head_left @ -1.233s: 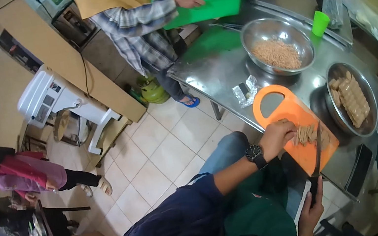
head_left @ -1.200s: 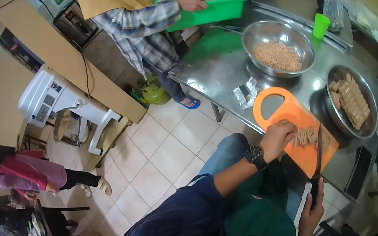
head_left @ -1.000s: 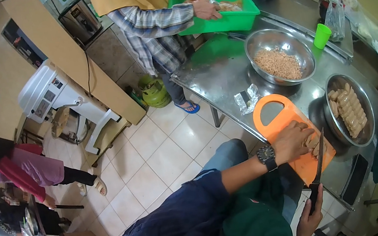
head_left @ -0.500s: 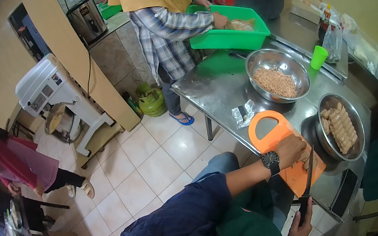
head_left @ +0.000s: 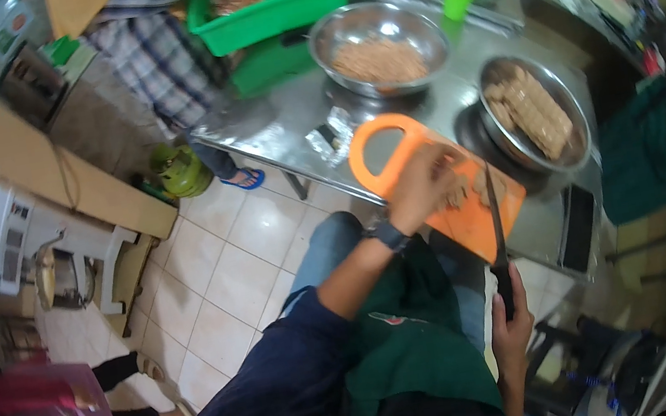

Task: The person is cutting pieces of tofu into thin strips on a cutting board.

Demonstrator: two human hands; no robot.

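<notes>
While the right hand (head_left: 511, 315) grips the black handle of a knife (head_left: 496, 216), its long blade reaches far across the right part of an orange cutting board (head_left: 462, 230) on the metal table (head_left: 275, 99). The left hand (head_left: 424, 186) bends over the middle of the board, fingers curled down by the pale cut pieces (head_left: 456, 193); blur hides whether it pinches any. Those pieces lie between that hand and the knife, with a larger pale piece (head_left: 483, 183) right beside the blade. To the right, a steel bowl (head_left: 561, 89) holds packed light-brown rolls (head_left: 536, 117); farther off, another steel bowl (head_left: 370, 21) contains small crumbly bits (head_left: 379, 61).

The step in hand looks like cutting and arranging the pieces. A next stroke would call for steadying the food with the left fingers tucked back and the blade square to it.
</notes>
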